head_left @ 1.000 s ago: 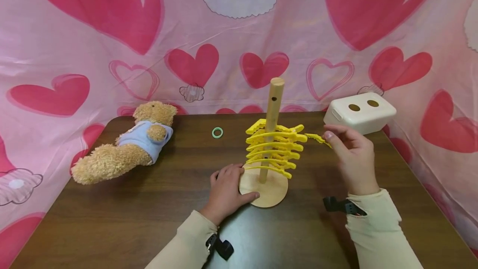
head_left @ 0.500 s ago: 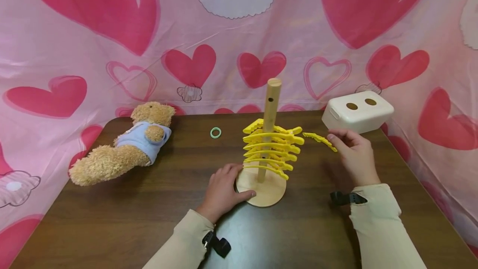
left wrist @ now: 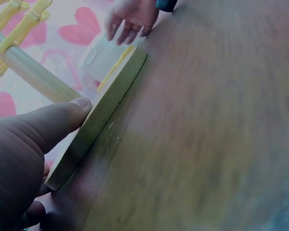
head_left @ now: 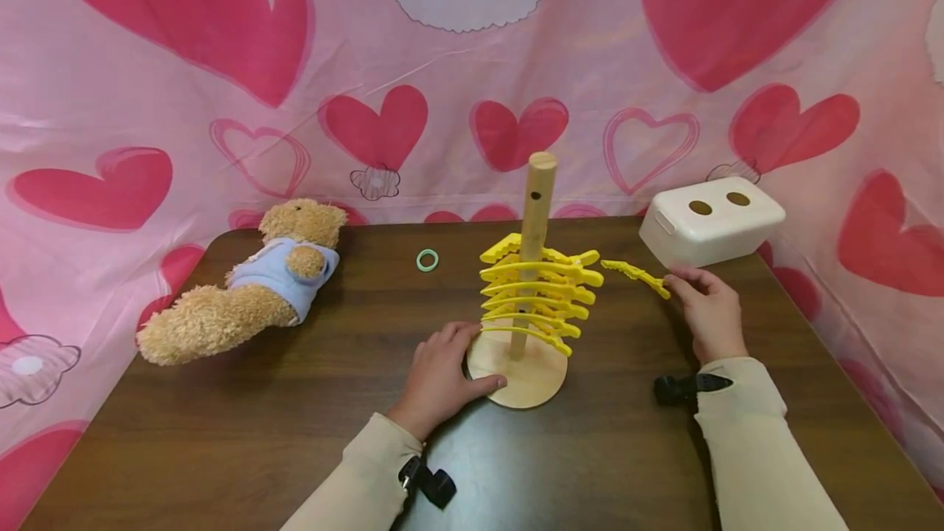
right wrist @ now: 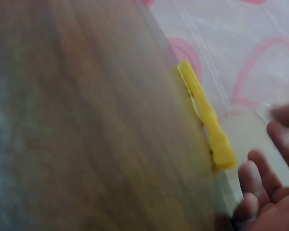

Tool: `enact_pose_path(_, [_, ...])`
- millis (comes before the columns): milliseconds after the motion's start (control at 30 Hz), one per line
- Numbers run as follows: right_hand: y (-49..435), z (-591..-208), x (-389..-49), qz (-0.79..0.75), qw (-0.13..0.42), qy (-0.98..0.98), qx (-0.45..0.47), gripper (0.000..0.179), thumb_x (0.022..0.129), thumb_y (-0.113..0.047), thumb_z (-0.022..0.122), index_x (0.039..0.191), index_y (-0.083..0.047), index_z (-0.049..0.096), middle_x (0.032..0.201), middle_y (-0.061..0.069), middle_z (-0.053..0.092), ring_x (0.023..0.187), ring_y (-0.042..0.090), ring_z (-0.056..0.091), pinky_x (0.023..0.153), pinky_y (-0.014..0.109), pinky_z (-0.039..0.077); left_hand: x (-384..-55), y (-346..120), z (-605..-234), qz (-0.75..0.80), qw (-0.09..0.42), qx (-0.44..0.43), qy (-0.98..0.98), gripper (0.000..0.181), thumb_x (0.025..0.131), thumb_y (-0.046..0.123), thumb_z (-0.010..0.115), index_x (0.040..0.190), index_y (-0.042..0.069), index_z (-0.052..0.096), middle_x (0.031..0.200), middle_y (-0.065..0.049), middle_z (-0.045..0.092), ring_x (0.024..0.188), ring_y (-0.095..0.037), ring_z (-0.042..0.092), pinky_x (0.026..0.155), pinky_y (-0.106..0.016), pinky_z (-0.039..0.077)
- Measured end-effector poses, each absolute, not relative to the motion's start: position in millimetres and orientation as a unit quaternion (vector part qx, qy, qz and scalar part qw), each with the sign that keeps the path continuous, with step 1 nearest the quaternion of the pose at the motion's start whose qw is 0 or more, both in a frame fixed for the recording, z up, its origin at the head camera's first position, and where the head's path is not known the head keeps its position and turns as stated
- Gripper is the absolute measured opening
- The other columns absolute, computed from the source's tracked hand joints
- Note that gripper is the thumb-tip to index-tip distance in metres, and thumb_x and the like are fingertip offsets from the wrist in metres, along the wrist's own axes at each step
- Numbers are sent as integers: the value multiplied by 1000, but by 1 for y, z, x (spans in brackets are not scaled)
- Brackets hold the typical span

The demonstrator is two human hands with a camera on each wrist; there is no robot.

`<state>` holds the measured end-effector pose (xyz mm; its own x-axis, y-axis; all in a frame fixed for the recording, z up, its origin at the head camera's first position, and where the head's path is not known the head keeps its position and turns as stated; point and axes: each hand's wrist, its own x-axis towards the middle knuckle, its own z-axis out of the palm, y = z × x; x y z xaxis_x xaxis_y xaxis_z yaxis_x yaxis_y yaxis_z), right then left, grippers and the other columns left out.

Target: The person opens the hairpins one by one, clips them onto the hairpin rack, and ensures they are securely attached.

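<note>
In the head view my left hand [head_left: 437,379] holds the round base of a wooden stand [head_left: 525,383], its fingers along the left rim. My thumb [left wrist: 70,113] presses on top of the base in the left wrist view. Several yellow alligator hair clips [head_left: 542,270] are stacked around the stand's upright post. A loose yellow hair clip [head_left: 636,274] lies on the table to the right of the stand. Just beside its near end is my right hand [head_left: 711,314]. The right wrist view shows the loose clip [right wrist: 209,120] apart from the relaxed fingers [right wrist: 265,175].
A plush bear [head_left: 283,277] in a blue shirt lies at the left of the brown table [head_left: 221,449]. A small green ring [head_left: 427,260] rests behind the stand. At the back right stands a white box [head_left: 711,224] with two round holes. Behind hangs a pink heart-patterned cloth [head_left: 457,64].
My right hand has lowered the yellow hair clip to the table, let it go and drawn slightly right. My left hand has stayed on the stand's base.
</note>
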<state>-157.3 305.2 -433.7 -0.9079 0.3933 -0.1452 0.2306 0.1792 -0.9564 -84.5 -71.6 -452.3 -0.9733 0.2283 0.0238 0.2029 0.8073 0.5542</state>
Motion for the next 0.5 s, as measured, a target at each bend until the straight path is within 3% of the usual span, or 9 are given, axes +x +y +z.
enact_pose_path(200, [316, -439, -160, 532, 29, -824, -193, 47, 98, -26, 67, 137, -4, 57, 123, 2, 56, 97, 11, 54, 77, 15, 47, -84, -73, -449, 301, 30, 105, 947, 82, 77, 65, 77, 140, 16, 58, 134, -2, 56, 121, -26, 53, 101, -48, 39])
enact_pose_path(333, [323, -441, -164, 507, 3, -845, -168, 55, 98, -27, 67, 145, -6, 50, 144, 15, 49, 115, 26, 50, 94, 37, 49, -84, -73, -451, 293, 28, 104, 950, 83, 76, 66, 77, 140, 16, 58, 134, -1, 57, 121, -26, 53, 101, -47, 39])
enact_pose_path(433, [326, -442, -166, 496, -13, -856, -143, 56, 99, -21, 64, 149, -3, 46, 151, 22, 42, 127, 38, 41, 105, 56, 40, -85, -73, -451, 293, 29, 106, 950, 83, 77, 66, 77, 141, 17, 58, 135, -1, 56, 121, -25, 53, 101, -46, 39])
enact_pose_path(500, [327, -443, -166, 491, -24, -861, -130, 56, 99, -17, 63, 149, -1, 44, 152, 25, 41, 130, 42, 39, 107, 61, 36, -85, -73, -451, 293, 31, 107, 949, 83, 77, 66, 76, 141, 17, 57, 135, -1, 56, 121, -25, 53, 101, -46, 39])
